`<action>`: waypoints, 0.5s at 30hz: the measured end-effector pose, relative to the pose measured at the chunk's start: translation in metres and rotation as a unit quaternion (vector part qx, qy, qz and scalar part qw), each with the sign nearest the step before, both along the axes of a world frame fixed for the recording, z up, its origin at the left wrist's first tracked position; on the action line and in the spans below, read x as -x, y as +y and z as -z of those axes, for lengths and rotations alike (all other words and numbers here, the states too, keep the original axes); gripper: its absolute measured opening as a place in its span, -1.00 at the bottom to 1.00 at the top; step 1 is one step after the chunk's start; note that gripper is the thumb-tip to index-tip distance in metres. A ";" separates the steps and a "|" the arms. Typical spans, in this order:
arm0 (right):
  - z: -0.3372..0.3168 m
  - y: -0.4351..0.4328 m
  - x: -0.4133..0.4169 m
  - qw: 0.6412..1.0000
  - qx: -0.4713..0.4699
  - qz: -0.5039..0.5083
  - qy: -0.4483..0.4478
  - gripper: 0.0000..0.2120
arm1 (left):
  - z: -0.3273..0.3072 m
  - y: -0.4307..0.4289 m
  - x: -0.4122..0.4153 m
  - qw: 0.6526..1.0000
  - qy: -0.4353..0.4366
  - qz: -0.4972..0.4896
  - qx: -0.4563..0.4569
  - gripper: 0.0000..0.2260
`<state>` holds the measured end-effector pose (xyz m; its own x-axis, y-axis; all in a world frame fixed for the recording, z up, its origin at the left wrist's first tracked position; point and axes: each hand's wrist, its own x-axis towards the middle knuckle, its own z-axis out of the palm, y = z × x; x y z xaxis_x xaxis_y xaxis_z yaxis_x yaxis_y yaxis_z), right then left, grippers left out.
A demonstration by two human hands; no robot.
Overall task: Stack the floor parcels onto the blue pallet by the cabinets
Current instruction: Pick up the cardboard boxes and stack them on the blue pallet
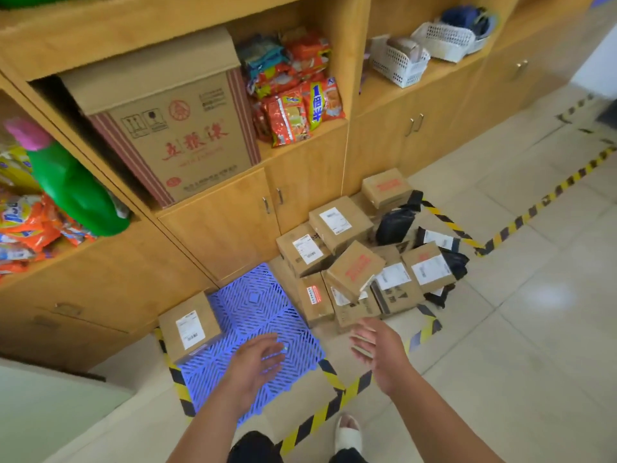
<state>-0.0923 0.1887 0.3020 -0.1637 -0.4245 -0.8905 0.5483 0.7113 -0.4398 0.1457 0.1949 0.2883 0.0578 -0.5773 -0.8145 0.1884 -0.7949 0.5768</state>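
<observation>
The left grip (257,365) hovers over the blue pallet (260,305), the right grip (380,352) near the piled parcels (354,269); both seemingly spread, empty.

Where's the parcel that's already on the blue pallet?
Head view, lower left: the parcel sits on the left corner of the blue pallet, beside the cabinets and left of the left hand.

blue pallet (253,315): lattice plastic, flat on floor, lower centre of frame, against cabinets. one brown parcel (188,325) with white label on its left corner. heap of floor parcels (360,265), brown boxes and black bags, right of centre, jumbled, some tilted.
</observation>
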 end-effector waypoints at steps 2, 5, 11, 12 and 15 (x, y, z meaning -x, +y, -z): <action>-0.004 -0.007 0.025 1.000 0.011 0.015 -0.007 -0.87 | -0.006 -0.016 0.027 1.000 0.003 0.011 0.003 -0.83; -0.007 -0.023 0.052 0.999 0.023 0.023 -0.014 -0.88 | -0.012 -0.046 0.062 0.999 -0.017 0.032 0.009 -0.83; -0.004 -0.069 0.119 0.998 0.052 0.035 0.010 -0.79 | 0.003 -0.112 0.128 0.997 -0.022 0.070 -0.013 -0.85; -0.007 -0.080 0.131 0.998 0.051 0.043 0.014 -0.79 | 0.009 -0.125 0.139 0.997 -0.020 0.073 -0.016 -0.85; -0.012 -0.116 0.168 0.996 0.046 0.032 0.067 -0.83 | 0.018 -0.166 0.171 0.996 -0.005 0.079 -0.032 -0.90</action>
<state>-0.2601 0.0730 0.3143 -0.3074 -0.4874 -0.8173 0.5239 0.6303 -0.5729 -0.0253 0.0284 0.2699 -0.0220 -0.5274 -0.8493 0.0533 -0.8489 0.5258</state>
